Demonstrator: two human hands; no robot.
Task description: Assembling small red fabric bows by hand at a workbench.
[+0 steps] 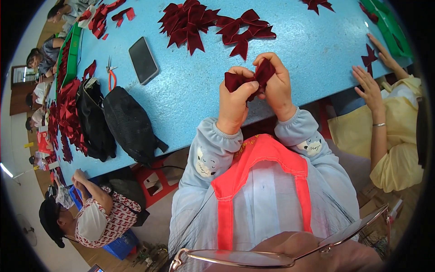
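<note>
Between my two hands, just over the table's near edge, is a dark red velvet bow (234, 82). My left hand (233, 102) pinches its middle, the thumb pressed across toward the knot. On the other side, my right hand (277, 86) has its fingers closed round the right loop. Both hands touch at the centre of the bow, where the fingers partly hide the knot. Beyond them on the blue table (190, 90) lie a heap of similar dark red bows (188, 22) and a smaller group of bows (244, 31).
A phone (143, 60), orange-handled pliers (111, 75) and two black bags (129, 122) lie to the left, near red ribbon pieces (70, 106) and a green tray (68, 63). At right, a co-worker's hands (369, 86) rest by another bow (369, 59) and a green basket (385, 27).
</note>
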